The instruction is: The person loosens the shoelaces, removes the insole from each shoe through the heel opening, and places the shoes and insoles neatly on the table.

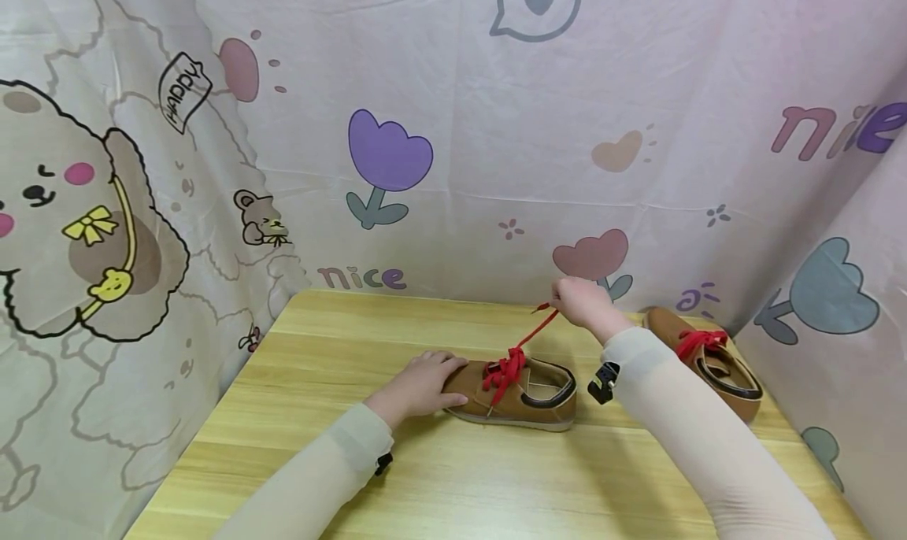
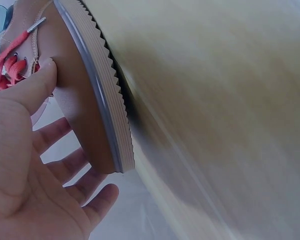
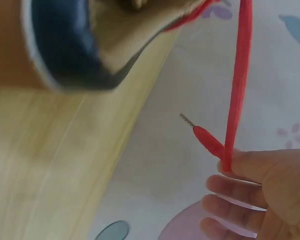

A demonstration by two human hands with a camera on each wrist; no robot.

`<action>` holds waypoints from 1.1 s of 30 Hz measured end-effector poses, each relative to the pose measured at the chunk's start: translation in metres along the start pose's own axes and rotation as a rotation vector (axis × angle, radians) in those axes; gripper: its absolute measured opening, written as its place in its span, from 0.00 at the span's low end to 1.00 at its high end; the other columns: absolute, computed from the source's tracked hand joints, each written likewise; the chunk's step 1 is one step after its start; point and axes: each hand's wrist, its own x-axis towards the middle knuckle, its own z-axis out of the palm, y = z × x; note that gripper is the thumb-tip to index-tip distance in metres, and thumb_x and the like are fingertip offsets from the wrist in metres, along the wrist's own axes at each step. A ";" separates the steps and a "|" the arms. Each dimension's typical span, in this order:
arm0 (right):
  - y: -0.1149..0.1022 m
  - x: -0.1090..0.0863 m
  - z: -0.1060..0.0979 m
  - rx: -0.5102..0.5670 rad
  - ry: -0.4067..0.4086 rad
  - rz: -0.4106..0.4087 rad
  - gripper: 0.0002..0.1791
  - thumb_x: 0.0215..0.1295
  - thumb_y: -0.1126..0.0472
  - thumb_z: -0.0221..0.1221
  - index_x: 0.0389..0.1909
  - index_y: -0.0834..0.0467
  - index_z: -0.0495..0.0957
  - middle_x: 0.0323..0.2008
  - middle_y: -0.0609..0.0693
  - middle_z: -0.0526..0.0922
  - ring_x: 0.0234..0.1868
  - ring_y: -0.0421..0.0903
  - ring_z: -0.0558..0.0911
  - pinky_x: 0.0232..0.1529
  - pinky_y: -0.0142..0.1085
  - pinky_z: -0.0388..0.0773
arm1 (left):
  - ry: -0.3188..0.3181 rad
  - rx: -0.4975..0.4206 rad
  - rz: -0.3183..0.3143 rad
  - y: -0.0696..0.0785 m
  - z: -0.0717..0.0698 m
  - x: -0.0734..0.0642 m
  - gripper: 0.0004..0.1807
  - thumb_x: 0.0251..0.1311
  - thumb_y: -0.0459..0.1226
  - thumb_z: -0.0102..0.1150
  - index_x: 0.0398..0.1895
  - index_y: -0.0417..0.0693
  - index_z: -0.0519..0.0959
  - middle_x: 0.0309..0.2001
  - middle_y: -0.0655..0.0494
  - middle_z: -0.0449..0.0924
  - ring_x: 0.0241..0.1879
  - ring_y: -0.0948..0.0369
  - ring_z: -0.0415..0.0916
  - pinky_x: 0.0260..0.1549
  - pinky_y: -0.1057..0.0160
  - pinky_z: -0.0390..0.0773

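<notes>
A brown shoe (image 1: 513, 411) with red laces and a pale sole lies on its sole on the table, toe to the left. My left hand (image 1: 418, 386) holds its toe, thumb on the near side and fingers over the far side. In the left wrist view the thumb presses the brown upper (image 2: 82, 110) below the laces. Above and behind the shoe, my right hand (image 1: 581, 300) pinches a red shoelace (image 1: 536, 330) pulled taut from the knot (image 1: 515, 359). The lace's tipped end (image 3: 207, 140) sticks out past the fingertips in the right wrist view. The other lace end hangs over the shoe's near side.
A second brown shoe (image 1: 740, 402) with tied red laces stands at the table's right edge, partly behind the right forearm. Printed cloth (image 1: 460, 249) hangs behind and on both sides of the wooden table (image 1: 283, 414).
</notes>
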 end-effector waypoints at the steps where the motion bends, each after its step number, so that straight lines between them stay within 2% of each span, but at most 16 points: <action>1: 0.004 0.000 0.001 0.007 -0.003 0.016 0.20 0.71 0.62 0.57 0.17 0.53 0.66 0.18 0.47 0.65 0.21 0.44 0.65 0.25 0.38 0.62 | 0.000 -0.001 0.001 0.000 0.000 0.000 0.38 0.64 0.60 0.59 0.73 0.54 0.67 0.68 0.48 0.69 0.67 0.47 0.65 0.67 0.45 0.63; 5: 0.017 -0.003 0.007 0.037 -0.023 0.053 0.21 0.71 0.62 0.57 0.17 0.53 0.64 0.17 0.46 0.62 0.20 0.44 0.63 0.25 0.39 0.60 | 0.000 -0.002 0.002 0.000 0.000 0.001 0.38 0.64 0.60 0.59 0.73 0.54 0.67 0.68 0.48 0.70 0.67 0.47 0.65 0.67 0.45 0.63; 9: 0.023 -0.007 0.015 0.053 -0.042 0.063 0.19 0.71 0.61 0.58 0.18 0.53 0.67 0.17 0.46 0.65 0.21 0.44 0.66 0.26 0.40 0.63 | -0.002 -0.008 0.001 0.000 0.001 0.001 0.38 0.64 0.60 0.59 0.73 0.54 0.67 0.68 0.48 0.70 0.67 0.47 0.65 0.67 0.45 0.63; 15: 0.021 -0.011 0.024 0.034 -0.053 0.056 0.13 0.67 0.60 0.63 0.23 0.55 0.73 0.23 0.48 0.75 0.26 0.47 0.74 0.30 0.44 0.72 | -0.002 -0.014 -0.008 0.001 0.000 -0.001 0.38 0.64 0.60 0.59 0.74 0.55 0.67 0.68 0.49 0.69 0.67 0.47 0.65 0.67 0.46 0.63; 20: 0.021 -0.013 0.033 0.027 -0.071 0.057 0.13 0.67 0.58 0.63 0.24 0.54 0.73 0.24 0.47 0.75 0.27 0.47 0.74 0.31 0.44 0.72 | 0.003 -0.018 -0.002 0.001 0.000 -0.002 0.38 0.64 0.59 0.60 0.73 0.54 0.67 0.67 0.49 0.70 0.66 0.47 0.66 0.66 0.46 0.64; 28: 0.006 -0.019 0.027 0.022 -0.071 0.013 0.13 0.67 0.58 0.63 0.24 0.53 0.73 0.24 0.47 0.73 0.26 0.47 0.72 0.29 0.42 0.69 | 0.008 -0.013 -0.002 0.001 0.002 -0.001 0.38 0.64 0.59 0.60 0.73 0.54 0.67 0.67 0.50 0.71 0.66 0.48 0.66 0.66 0.45 0.64; 33: -0.009 -0.023 0.019 0.002 -0.048 -0.044 0.11 0.66 0.59 0.65 0.26 0.53 0.75 0.25 0.46 0.76 0.27 0.46 0.74 0.30 0.42 0.72 | 0.010 -0.018 -0.005 0.001 0.000 0.000 0.38 0.64 0.59 0.60 0.73 0.54 0.68 0.67 0.49 0.71 0.66 0.47 0.66 0.66 0.45 0.64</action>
